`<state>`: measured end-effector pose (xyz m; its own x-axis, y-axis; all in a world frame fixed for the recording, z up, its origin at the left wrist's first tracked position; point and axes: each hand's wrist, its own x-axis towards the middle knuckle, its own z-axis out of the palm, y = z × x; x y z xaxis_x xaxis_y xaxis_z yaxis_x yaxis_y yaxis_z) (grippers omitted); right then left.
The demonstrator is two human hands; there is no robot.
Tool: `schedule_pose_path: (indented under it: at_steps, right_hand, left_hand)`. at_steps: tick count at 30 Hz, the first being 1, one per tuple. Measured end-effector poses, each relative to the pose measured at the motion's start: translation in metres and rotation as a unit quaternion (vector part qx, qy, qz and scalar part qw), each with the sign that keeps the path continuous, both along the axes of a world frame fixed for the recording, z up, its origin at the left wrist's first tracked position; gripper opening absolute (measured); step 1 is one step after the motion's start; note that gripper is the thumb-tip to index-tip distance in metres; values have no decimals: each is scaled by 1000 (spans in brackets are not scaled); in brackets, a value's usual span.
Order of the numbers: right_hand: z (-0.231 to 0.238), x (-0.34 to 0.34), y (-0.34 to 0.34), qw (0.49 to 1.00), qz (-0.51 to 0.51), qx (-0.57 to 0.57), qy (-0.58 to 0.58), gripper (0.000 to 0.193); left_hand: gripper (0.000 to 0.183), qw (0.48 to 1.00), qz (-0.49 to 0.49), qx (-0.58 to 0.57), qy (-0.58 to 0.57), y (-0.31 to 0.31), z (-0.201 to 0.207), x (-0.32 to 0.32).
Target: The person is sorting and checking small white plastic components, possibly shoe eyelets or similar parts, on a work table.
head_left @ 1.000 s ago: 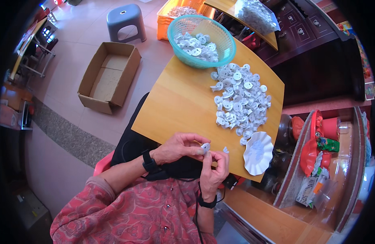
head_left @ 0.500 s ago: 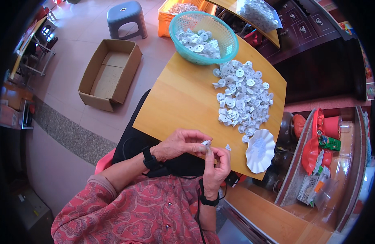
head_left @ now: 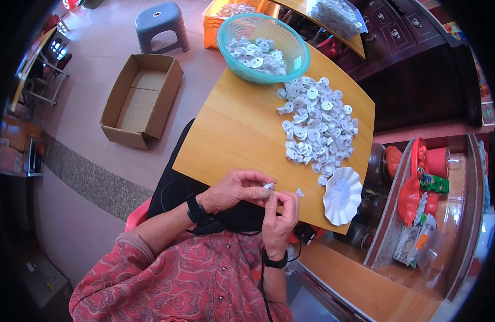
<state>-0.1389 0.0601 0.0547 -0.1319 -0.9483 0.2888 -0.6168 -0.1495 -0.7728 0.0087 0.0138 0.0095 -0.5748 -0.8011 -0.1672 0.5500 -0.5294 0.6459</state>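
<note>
Near the table's front edge my left hand (head_left: 235, 189) pinches a small white plastic part (head_left: 268, 187) between thumb and fingers. My right hand (head_left: 280, 216) meets it from the right, thumb and fingertips closed together right by the part. Whatever those right fingertips hold is hidden. A tiny white piece (head_left: 299, 192) lies on the wood just beyond my right hand. Farther right is a white scalloped dish (head_left: 353, 210) with small pale pieces in it. Behind it spreads a heap of white plastic parts (head_left: 318, 126) with round disc faces.
A teal mesh basket (head_left: 303, 67) of similar parts stands at the far end of the wooden table (head_left: 220, 129). An orange crate (head_left: 211, 33) is behind it. On the floor to the left are a cardboard box (head_left: 167, 102) and a grey-blue stool (head_left: 160, 19). Shelving (head_left: 376, 252) flanks the right.
The view has shifted slightly. Both hands stay together at the white part, whose tilt between the fingers looks a little different; the right fingers have turned slightly.
</note>
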Motion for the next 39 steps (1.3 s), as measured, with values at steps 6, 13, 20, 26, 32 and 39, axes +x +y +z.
schedule_pose_path:
  at_steps: [6,13,20,26,32,39]
  right_hand:
    - [-10,-8,3,978,0,74,-194,11]
    - [-7,-14,1,984,-6,65,-166,10]
    - [-12,-24,12,993,-25,59,-95,10]
    - [-19,-32,21,994,-48,59,-83,10]
    - [-21,-38,19,996,-60,53,-46,9]
    - [-29,-59,20,992,-101,50,59,8]
  left_hand:
    - [31,1000,-2,16,-13,-2,4,1]
    - [32,997,15,-49,-52,-17,8,3]
    - [38,958,225,-96,-151,-124,50,36]
    - [36,889,381,-160,-197,-169,93,39]
    - [20,769,220,-431,-417,-132,22,-13]
    - [25,668,43,-478,-568,-112,10,-53]
